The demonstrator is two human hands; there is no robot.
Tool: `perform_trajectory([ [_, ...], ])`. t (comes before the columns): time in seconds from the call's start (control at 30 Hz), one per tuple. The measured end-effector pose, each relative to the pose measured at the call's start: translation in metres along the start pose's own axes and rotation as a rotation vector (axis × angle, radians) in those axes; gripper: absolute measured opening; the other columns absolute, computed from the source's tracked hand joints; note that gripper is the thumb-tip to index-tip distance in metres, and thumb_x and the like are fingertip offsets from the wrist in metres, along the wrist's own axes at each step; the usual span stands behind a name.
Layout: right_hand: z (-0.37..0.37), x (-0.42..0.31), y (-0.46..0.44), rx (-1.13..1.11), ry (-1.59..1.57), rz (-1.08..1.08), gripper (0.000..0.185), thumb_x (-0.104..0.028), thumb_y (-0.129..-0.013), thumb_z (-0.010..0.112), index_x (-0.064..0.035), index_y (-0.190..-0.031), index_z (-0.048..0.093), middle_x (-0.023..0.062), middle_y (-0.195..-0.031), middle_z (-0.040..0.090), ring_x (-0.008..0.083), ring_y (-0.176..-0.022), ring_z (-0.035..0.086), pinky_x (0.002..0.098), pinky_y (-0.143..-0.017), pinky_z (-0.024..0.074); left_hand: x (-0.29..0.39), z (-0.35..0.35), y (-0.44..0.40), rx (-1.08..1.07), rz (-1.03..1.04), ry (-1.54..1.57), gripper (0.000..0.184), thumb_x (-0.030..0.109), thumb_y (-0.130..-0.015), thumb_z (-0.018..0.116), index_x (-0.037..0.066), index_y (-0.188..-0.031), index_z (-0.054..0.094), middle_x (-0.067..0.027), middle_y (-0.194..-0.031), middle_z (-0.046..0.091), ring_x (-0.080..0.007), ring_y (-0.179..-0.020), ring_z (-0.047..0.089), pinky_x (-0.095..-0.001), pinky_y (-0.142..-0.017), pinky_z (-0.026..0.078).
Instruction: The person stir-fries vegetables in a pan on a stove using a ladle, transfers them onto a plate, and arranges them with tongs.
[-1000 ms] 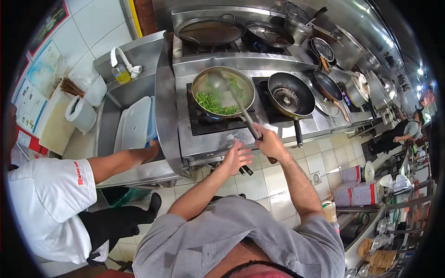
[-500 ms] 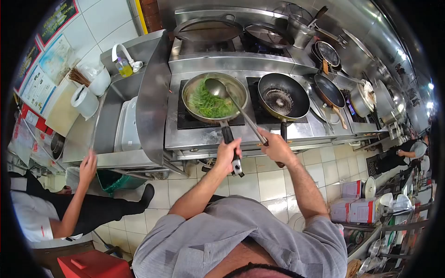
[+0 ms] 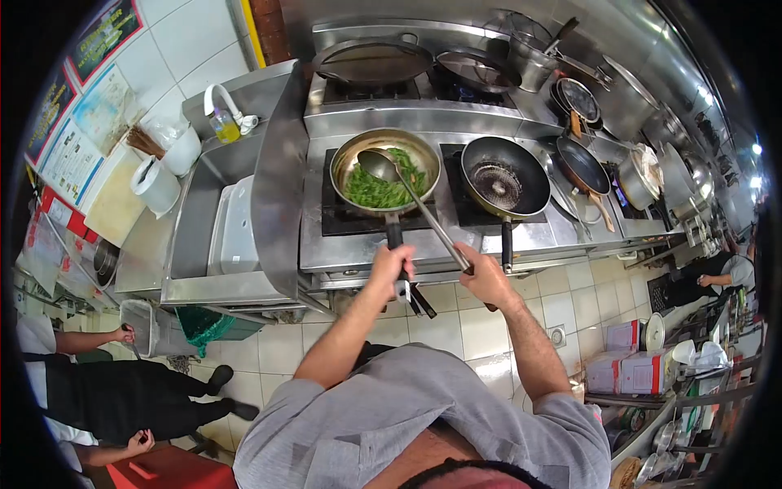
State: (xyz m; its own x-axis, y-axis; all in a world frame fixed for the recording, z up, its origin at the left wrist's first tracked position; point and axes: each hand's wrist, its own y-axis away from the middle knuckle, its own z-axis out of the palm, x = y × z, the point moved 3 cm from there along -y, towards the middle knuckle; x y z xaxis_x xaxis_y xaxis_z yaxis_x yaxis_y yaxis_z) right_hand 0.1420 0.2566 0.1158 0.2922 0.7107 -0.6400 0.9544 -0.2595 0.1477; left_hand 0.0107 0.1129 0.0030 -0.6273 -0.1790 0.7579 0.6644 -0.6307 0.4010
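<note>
My left hand is closed round the black handle of a steel frying pan, which sits on the left front burner. Shredded green vegetables lie in the front part of the pan. A long-handled ladle is gripped in my right hand; its round bowl rests among the greens, near the pan's middle. To the right, a black frying pan stands on the neighbouring burner with its handle toward me, not held.
Covered pans stand on the back burners. A steel sink with a white tray is at the left. Two co-workers are at the lower left, another person at the far right. Smaller pans sit on the right counter.
The greens are gathered lower in the pan and the ladle bowl has shifted slightly within it. The nearby co-worker's raised hand at the left has gone down, and a second person shows there.
</note>
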Motion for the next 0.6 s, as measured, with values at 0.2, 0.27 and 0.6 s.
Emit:
perform_trajectory([
  [0.2, 0.046, 0.012, -0.027, 0.23, -0.097, 0.07, 0.06, -0.004, -0.07, 0.058, -0.0031, -0.128, 0.043, 0.0223, -0.081, 0.063, 0.0374, -0.08, 0.062, 0.042, -0.073, 0.0475, 0.004, -0.007, 0.018, -0.058, -0.065, 0.008, 0.015, 0.008, -0.079, 0.06, 0.006, -0.078, 0.046, -0.0017, -0.061, 0.047, -0.0112, -0.044, 0.046, -0.0293, -0.039, 0.042],
  [0.27, 0.057, -0.002, -0.041, 0.188, -0.209, 0.118, 0.06, -0.004, -0.071, 0.058, -0.0024, -0.128, 0.043, 0.0235, -0.082, 0.063, 0.0385, -0.081, 0.062, 0.0429, -0.073, 0.0478, 0.005, 0.001, 0.024, -0.023, -0.043, 0.018, 0.015, 0.007, -0.077, 0.06, 0.006, -0.073, 0.046, -0.0021, -0.059, 0.046, -0.0117, -0.044, 0.046, -0.0295, -0.039, 0.043],
  [0.6, -0.029, 0.001, 0.007, 0.001, 0.712, -0.058, 0.062, -0.001, -0.071, 0.057, -0.0175, -0.13, 0.045, 0.0143, -0.088, 0.06, 0.0316, -0.077, 0.063, 0.0376, -0.069, 0.053, 0.023, -0.043, -0.008, -0.011, 0.01, -0.124, 0.015, 0.008, -0.075, 0.061, 0.005, -0.067, 0.049, -0.0022, -0.056, 0.048, -0.0112, -0.042, 0.047, -0.0278, -0.037, 0.041],
])
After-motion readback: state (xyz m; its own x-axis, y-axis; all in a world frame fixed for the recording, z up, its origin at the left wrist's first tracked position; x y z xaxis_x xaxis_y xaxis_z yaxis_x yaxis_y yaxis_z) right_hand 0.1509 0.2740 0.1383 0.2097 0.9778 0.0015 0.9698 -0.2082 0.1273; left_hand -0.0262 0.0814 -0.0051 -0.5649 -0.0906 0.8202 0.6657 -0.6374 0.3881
